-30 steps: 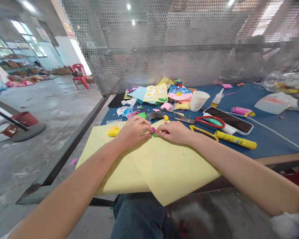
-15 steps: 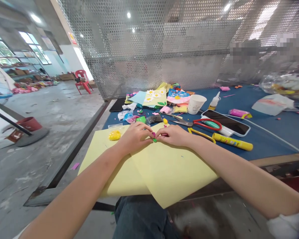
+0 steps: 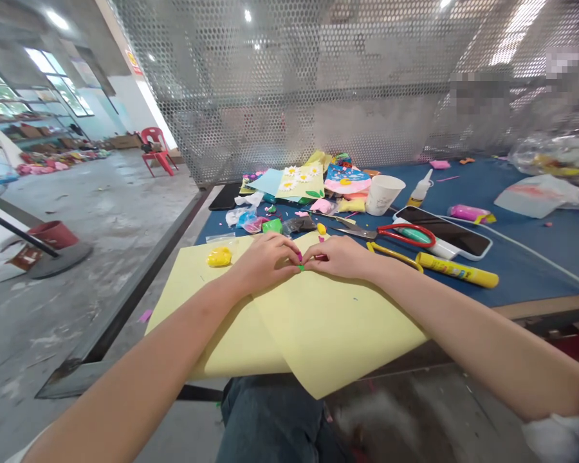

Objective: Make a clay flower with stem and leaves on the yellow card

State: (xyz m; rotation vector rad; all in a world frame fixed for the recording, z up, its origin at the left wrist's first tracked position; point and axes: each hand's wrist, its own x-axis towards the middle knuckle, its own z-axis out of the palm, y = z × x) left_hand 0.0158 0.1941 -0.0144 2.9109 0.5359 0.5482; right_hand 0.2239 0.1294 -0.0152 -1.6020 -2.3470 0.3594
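Above the pale yellow paper (image 3: 328,328), my left hand (image 3: 273,260) and my right hand (image 3: 340,258) meet at the fingertips. Between them is a small purple and green clay piece (image 3: 301,266), pinched by both hands. Its exact shape is too small to tell. A yellow clay lump (image 3: 219,257) in clear plastic lies left of my left hand. Just beyond my right hand are a tiny yellow clay bit (image 3: 321,229) and scissors with red handles (image 3: 408,235). Green clay (image 3: 272,226) sits behind my left hand.
On the blue table (image 3: 521,257) are a paper cup (image 3: 384,195), a glue bottle (image 3: 420,190), a white-edged phone (image 3: 444,233), a yellow tube (image 3: 457,270) and a black phone (image 3: 224,197). Flower-decorated cards (image 3: 299,182) lie at the back, before a perforated metal screen (image 3: 289,96).
The camera view has shifted slightly. Both hands remain together at the small clay piece, less of whose green part shows between the fingertips.
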